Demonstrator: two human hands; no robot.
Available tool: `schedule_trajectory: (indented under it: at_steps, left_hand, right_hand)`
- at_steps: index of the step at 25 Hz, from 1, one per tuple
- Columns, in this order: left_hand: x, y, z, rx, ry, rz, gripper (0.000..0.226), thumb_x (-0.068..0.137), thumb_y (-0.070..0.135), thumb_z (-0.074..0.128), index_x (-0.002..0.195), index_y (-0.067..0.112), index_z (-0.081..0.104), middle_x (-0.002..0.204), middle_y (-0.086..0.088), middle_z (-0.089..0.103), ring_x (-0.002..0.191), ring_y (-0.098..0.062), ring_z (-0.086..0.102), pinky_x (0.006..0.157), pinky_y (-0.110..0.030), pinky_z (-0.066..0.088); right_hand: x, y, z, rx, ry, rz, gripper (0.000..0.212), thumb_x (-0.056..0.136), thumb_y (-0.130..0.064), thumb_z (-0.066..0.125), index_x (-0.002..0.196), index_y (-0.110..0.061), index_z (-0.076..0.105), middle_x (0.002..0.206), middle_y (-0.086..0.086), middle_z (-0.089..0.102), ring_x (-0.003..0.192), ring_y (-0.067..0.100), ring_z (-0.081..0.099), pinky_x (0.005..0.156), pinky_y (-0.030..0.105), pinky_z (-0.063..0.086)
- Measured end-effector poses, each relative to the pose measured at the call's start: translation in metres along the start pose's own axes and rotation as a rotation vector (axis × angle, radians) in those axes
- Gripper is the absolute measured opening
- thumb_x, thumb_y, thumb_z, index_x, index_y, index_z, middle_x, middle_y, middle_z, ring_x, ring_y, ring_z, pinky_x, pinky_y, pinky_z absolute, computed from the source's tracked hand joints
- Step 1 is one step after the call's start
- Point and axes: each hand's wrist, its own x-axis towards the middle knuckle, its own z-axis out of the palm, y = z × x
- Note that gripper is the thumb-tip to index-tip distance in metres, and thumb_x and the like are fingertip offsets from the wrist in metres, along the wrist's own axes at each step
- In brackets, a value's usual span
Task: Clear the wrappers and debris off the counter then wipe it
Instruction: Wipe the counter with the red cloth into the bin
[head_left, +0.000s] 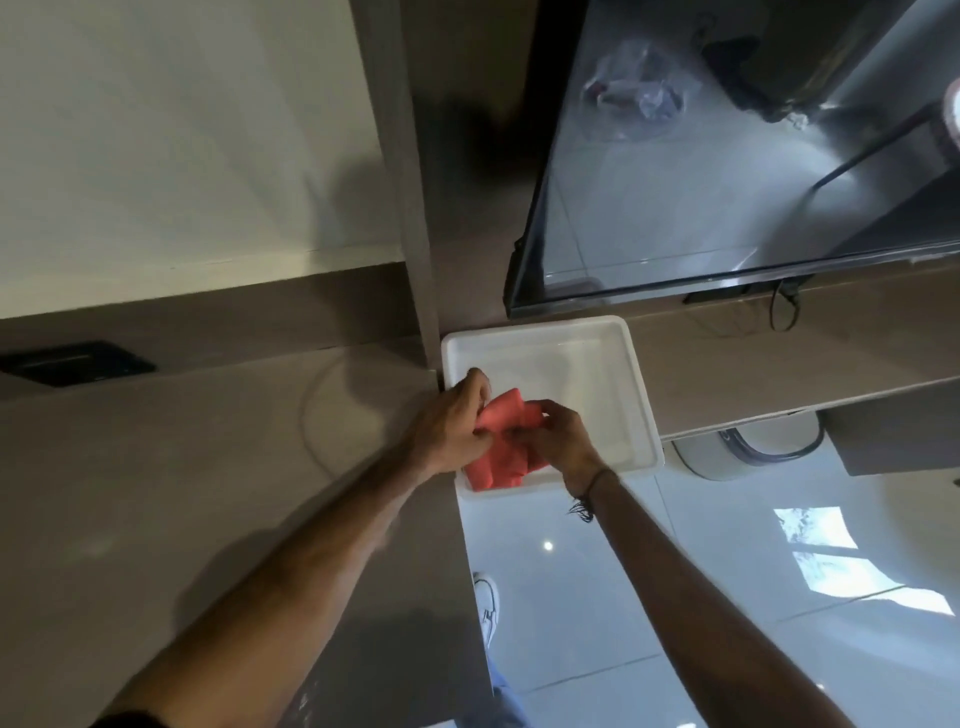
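A red cloth (500, 457) hangs bunched over the near left corner of a white plastic tub (613, 358). My left hand (451, 426) grips the cloth's left side, and my right hand (556, 434) pinches its right side. Both hands are over the tub, which stands at the right end of the brown counter (182, 467). A thin pale ring mark shows on the counter left of my left hand. No wrappers or debris are visible on the counter.
A dark flat socket panel (78, 362) lies at the counter's back left. A large screen (727, 182) hangs on the wall above the tub, over a lower shelf (779, 353). A white bin (748, 447) stands on the glossy tiled floor (675, 597).
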Motion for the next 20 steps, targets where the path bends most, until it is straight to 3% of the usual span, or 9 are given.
schedule_trajectory:
  at_steps: [3, 7, 9, 11, 13, 16, 18, 20]
  left_hand:
    - [-0.041, -0.010, -0.020, -0.346, 0.155, -0.075, 0.028, 0.065, 0.020, 0.070, 0.083, 0.025, 0.049, 0.069, 0.011, 0.056, 0.058, -0.008, 0.051, 0.052, -0.022, 0.043]
    - [-0.112, -0.047, -0.036, -0.409, 0.250, -0.165, 0.019, 0.062, 0.022, 0.068, 0.079, 0.021, 0.060, 0.066, 0.021, 0.064, 0.055, 0.001, 0.054, 0.052, -0.010, 0.043]
    - [-0.144, -0.065, -0.036, -0.372, 0.225, -0.219, 0.019, 0.065, 0.007, 0.070, 0.080, 0.016, 0.064, 0.066, 0.014, 0.062, 0.059, -0.001, 0.053, 0.059, -0.020, 0.046]
    - [-0.170, -0.079, -0.030, -0.319, 0.180, -0.244, 0.021, 0.068, -0.006, 0.069, 0.084, 0.007, 0.067, 0.074, 0.004, 0.065, 0.067, -0.014, 0.058, 0.066, -0.028, 0.049]
    - [-0.197, -0.088, -0.025, -0.226, 0.166, -0.220, 0.021, 0.072, -0.005, 0.069, 0.089, 0.005, 0.070, 0.088, -0.009, 0.070, 0.082, -0.025, 0.066, 0.078, -0.038, 0.057]
    - [-0.242, -0.092, -0.019, -0.116, 0.285, -0.157, 0.024, 0.078, 0.004, 0.069, 0.102, 0.009, 0.071, 0.108, -0.013, 0.068, 0.103, -0.029, 0.065, 0.097, -0.040, 0.053]
    - [-0.282, -0.090, -0.016, -0.132, 0.364, -0.094, 0.023, 0.081, 0.005, 0.066, 0.103, 0.009, 0.072, 0.109, -0.013, 0.068, 0.104, -0.030, 0.066, 0.099, -0.042, 0.054]
    - [-0.323, -0.092, -0.008, -0.159, 0.376, -0.047, 0.021, 0.083, 0.004, 0.065, 0.101, 0.010, 0.072, 0.106, -0.011, 0.069, 0.099, -0.029, 0.068, 0.094, -0.042, 0.056]
  right_hand:
    - [-0.036, -0.004, 0.008, 0.255, -0.195, 0.001, 0.034, 0.073, -0.001, 0.082, 0.105, 0.002, 0.071, 0.091, 0.018, 0.074, 0.074, 0.029, 0.071, 0.060, 0.033, 0.058]
    - [-0.078, 0.007, 0.071, 0.144, -0.263, -0.004, 0.036, 0.076, -0.007, 0.083, 0.108, 0.005, 0.071, 0.093, 0.020, 0.073, 0.074, 0.029, 0.070, 0.065, 0.037, 0.060]
    - [-0.094, 0.021, 0.102, -0.079, -0.192, -0.040, 0.039, 0.074, -0.017, 0.086, 0.108, -0.003, 0.072, 0.099, 0.015, 0.075, 0.087, 0.031, 0.072, 0.076, 0.040, 0.061]
    - [-0.114, 0.039, 0.124, -0.371, -0.111, -0.101, 0.041, 0.072, -0.034, 0.085, 0.105, -0.013, 0.072, 0.095, 0.004, 0.073, 0.088, 0.024, 0.069, 0.069, 0.026, 0.053]
    - [-0.141, 0.054, 0.140, -0.579, -0.022, -0.223, 0.043, 0.071, -0.046, 0.081, 0.102, -0.019, 0.069, 0.089, -0.001, 0.069, 0.085, 0.023, 0.066, 0.065, 0.023, 0.043]
    - [-0.188, 0.071, 0.152, -0.669, 0.207, -0.380, 0.058, 0.071, -0.054, 0.070, 0.117, -0.020, 0.062, 0.107, 0.005, 0.069, 0.100, 0.029, 0.065, 0.081, 0.034, 0.053]
    - [-0.227, 0.090, 0.159, -0.669, 0.420, -0.476, 0.054, 0.074, -0.053, 0.064, 0.116, -0.020, 0.060, 0.108, 0.005, 0.068, 0.102, 0.030, 0.063, 0.085, 0.040, 0.053]
    - [-0.263, 0.118, 0.168, -0.676, 0.565, -0.584, 0.039, 0.075, -0.047, 0.063, 0.105, -0.022, 0.061, 0.097, -0.002, 0.069, 0.094, 0.025, 0.063, 0.080, 0.039, 0.050]
